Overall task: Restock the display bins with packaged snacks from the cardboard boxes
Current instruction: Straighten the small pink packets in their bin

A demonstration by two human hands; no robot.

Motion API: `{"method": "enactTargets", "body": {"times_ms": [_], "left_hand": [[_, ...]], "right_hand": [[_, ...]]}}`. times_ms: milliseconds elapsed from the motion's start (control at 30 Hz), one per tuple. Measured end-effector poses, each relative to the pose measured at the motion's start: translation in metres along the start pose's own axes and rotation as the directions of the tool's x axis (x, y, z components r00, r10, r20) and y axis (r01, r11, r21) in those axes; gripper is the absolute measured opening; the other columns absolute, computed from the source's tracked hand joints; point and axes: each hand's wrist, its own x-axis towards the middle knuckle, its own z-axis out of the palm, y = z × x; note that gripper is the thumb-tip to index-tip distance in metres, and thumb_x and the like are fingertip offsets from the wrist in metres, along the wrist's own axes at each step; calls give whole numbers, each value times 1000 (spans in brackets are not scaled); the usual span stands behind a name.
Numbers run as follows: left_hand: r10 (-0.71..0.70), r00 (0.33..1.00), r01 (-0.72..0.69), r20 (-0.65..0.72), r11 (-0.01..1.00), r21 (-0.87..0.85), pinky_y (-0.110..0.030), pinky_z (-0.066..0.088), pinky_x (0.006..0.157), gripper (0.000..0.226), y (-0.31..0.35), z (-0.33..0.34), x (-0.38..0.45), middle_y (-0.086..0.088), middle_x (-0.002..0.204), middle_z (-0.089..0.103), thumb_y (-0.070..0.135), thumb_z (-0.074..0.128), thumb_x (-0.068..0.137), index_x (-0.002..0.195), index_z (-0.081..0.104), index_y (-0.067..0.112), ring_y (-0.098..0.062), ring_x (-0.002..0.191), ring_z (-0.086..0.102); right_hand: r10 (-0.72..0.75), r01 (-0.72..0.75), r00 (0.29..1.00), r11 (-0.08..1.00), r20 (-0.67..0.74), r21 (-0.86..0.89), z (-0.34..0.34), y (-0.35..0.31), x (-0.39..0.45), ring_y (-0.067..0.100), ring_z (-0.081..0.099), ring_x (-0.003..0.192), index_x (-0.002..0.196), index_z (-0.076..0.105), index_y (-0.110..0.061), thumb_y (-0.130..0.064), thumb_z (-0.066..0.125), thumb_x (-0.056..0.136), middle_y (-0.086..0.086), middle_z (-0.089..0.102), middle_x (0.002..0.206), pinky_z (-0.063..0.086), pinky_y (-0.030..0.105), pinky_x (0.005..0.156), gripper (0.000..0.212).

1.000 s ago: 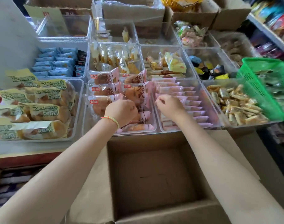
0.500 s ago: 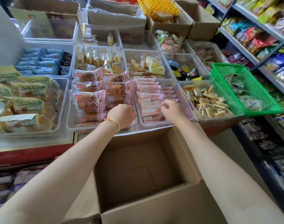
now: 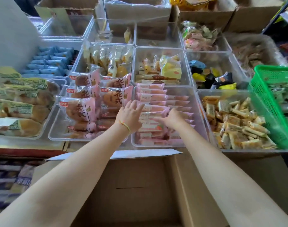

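Note:
An open cardboard box [image 3: 185, 185] stands right in front of me, with nothing showing inside. Beyond it a clear bin [image 3: 200, 115] holds rows of flat pink snack packets [image 3: 152, 95]. My left hand [image 3: 130, 116], fingers spread, lies on the left row of packets at the bin's left wall. My right hand [image 3: 172, 119] rests flat on the packets in the middle, fingers pointing left; it is blurred. Neither hand visibly grips a packet. The bin to the left [image 3: 58, 133] holds larger pink bread packs [image 3: 79, 109].
Clear bins of other snacks fill the counter: yellow-green bread packs [image 3: 20, 110] at left, small wrapped bars [image 3: 235, 122] at right, blue packets [image 3: 48, 63] behind. A green plastic basket [image 3: 267, 102] overlaps the right bins. Cardboard boxes [image 3: 203, 15] line the back.
My left hand has opened from a fist and moved right onto the pink flat packets. My right hand has flattened onto the same packets. The camera view has tilted.

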Motion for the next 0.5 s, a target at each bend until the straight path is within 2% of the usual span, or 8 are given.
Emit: {"method": "enactTargets", "body": {"times_ms": [33, 100, 200, 267, 333, 400, 467, 500], "left_hand": [[33, 999, -34, 7, 996, 81, -46, 20, 120, 79, 2, 4, 4, -8, 164, 8, 33, 58, 89, 155, 15, 26, -27, 151, 7], [91, 996, -91, 8, 975, 202, -48, 5, 123, 87, 2, 13, 12, -6, 165, -6, 44, 57, 91, 157, 4, 24, -27, 152, -6], [109, 993, -114, 35, 968, 225, -49, -1, 123, 98, 3, 24, 17, -6, 165, -8, 58, 54, 90, 157, -7, 22, -27, 152, -9], [88, 995, -94, 37, 971, 218, -50, -2, 122, 101, 1, 28, 17, -8, 165, -9, 65, 52, 89, 157, -10, 22, -28, 152, -9], [85, 996, -86, 15, 973, 216, -52, -1, 122, 100, 0, 28, 18, -9, 165, -4, 69, 49, 88, 157, -7, 24, -29, 152, -4], [105, 994, -98, -26, 974, 204, -54, 3, 122, 97, 2, 27, 21, -11, 165, 8, 71, 50, 86, 157, 4, 23, -31, 152, 6], [134, 989, -119, -60, 973, 200, -52, 6, 122, 95, 5, 26, 23, -11, 161, 21, 71, 52, 84, 155, 11, 22, -31, 149, 16], [143, 987, -126, -67, 970, 209, -51, 7, 122, 96, 7, 26, 25, -11, 159, 24, 70, 53, 84, 155, 12, 21, -30, 148, 18]], "right_hand": [[-16, 15, 1000, 998, 24, 59, 6, 3, 5, 22, 68, 77, 107, 63, -14, -53, 78, 79, 7, 72, 97, 49, 33, 58, 50], [-39, 33, 999, 986, 34, 164, 16, 10, 10, 20, 68, 73, 90, 62, -19, -45, 79, 81, 3, 71, 87, 58, 39, 68, 33], [-65, 55, 997, 973, 35, 226, 23, 24, 8, 20, 66, 81, 91, 59, -23, -34, 72, 90, -1, 67, 90, 55, 32, 67, 17], [-85, 72, 996, 964, 39, 257, 24, 32, 4, 21, 67, 84, 94, 58, -26, -34, 70, 92, -3, 67, 91, 52, 27, 62, 13], [-107, 103, 994, 953, -2, 285, 21, 35, 4, 18, 65, 80, 84, 55, -30, -32, 70, 92, -5, 66, 87, 45, 23, 56, 18], [-126, 151, 986, 948, -105, 282, 18, 35, 6, 14, 58, 72, 74, 50, -29, -27, 71, 92, -8, 61, 78, 37, 22, 53, 28], [-140, 180, 975, 952, -171, 248, 18, 34, 9, 15, 53, 72, 74, 49, -25, -24, 70, 92, -7, 57, 75, 34, 24, 53, 28], [-136, 171, 978, 958, -161, 231, 19, 33, 9, 14, 53, 72, 77, 50, -23, -24, 69, 92, -7, 56, 77, 33, 25, 53, 24]]}}
